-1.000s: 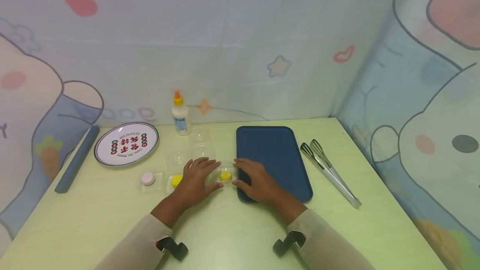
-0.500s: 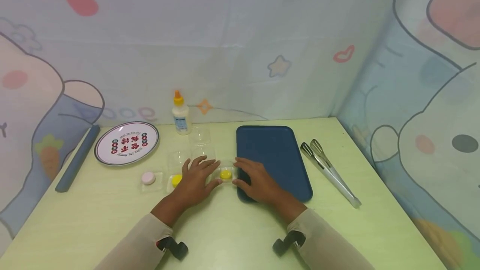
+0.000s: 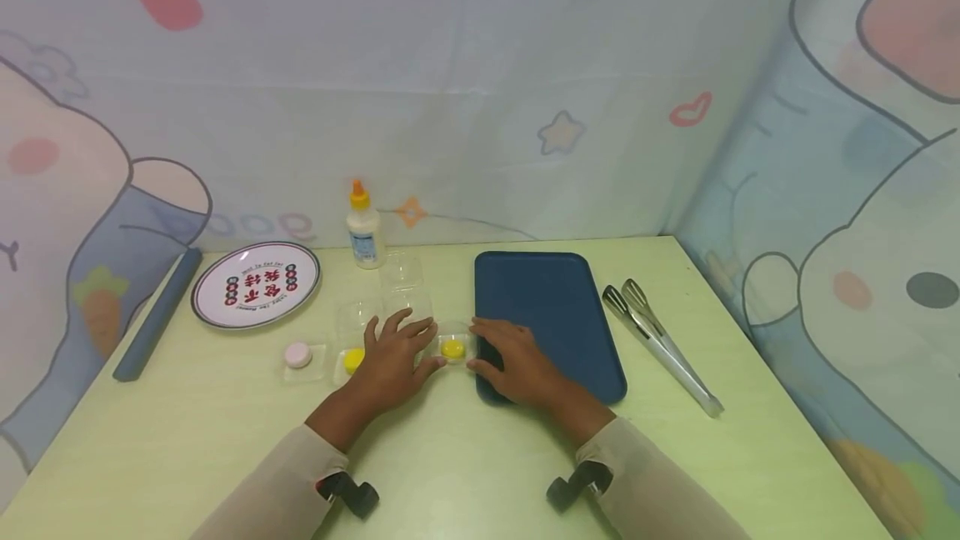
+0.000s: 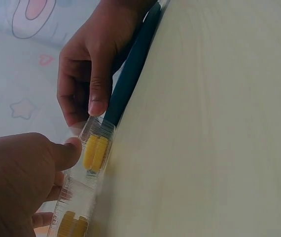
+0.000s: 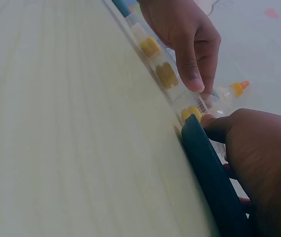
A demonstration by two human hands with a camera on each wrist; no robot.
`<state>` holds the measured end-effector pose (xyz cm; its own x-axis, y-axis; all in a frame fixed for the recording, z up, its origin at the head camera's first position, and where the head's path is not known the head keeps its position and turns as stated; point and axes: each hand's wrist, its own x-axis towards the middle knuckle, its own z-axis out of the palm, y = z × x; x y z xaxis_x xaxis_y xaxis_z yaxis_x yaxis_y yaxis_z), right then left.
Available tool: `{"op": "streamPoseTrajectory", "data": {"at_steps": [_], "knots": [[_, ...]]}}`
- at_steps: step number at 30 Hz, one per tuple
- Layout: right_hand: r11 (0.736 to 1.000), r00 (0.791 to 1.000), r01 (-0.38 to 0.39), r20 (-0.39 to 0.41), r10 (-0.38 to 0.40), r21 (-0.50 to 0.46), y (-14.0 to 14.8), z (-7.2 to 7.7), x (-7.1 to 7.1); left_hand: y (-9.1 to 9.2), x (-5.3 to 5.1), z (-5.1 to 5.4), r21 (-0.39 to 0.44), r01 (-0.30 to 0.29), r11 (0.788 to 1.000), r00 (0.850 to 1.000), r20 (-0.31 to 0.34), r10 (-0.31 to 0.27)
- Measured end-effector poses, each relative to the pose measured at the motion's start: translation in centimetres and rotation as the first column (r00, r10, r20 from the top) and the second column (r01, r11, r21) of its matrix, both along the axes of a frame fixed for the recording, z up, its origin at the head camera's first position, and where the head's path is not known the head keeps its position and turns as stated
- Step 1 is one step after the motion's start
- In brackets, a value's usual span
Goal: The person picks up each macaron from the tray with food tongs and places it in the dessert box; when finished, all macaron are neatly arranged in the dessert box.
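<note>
A small clear plastic box (image 3: 462, 331) with a yellow macaron (image 3: 452, 349) inside stands between my hands at the tray's left edge. My left hand (image 3: 390, 359) holds its left side, thumb at the front and fingers spread behind. Its right side is held by my right hand (image 3: 519, 362), over the left edge of the blue tray (image 3: 551, 307). In the left wrist view both thumbs touch the clear walls near the macaron. Partly behind my left hand, a second yellow macaron (image 3: 352, 360) sits in an open clear box. Farther left lies a pink macaron (image 3: 297, 355) on a clear base.
Clear raised lids (image 3: 360, 317) stand behind the boxes. At the back are a glue bottle (image 3: 364, 237) with an orange tip and a printed oval plate (image 3: 257, 286). A blue-grey bar (image 3: 159, 315) lies far left, metal tongs (image 3: 663, 348) right of the tray.
Hardly anything differs: both hands stay at the same box. The whole head view has shifted slightly.
</note>
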<state>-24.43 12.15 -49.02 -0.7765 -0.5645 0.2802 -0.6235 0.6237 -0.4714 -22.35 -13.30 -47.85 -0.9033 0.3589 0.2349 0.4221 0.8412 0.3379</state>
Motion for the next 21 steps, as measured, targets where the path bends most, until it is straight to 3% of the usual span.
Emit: {"op": "streamPoseTrajectory", "data": {"at_steps": [11, 21], "knots": [[1.000, 1.000, 0.002, -0.022, -0.002, -0.031, -0.07, -0.11, -0.08, 0.03, -0.16, 0.04, -0.033, -0.019, 0.999, 1.000, -0.013, 0.019], [1.000, 0.999, 0.017, -0.032, -0.018, -0.022, -0.18, 0.16, 0.09, -0.25, -0.16, 0.07, -0.027, -0.003, 1.000, 0.998, -0.056, 0.001]]}}
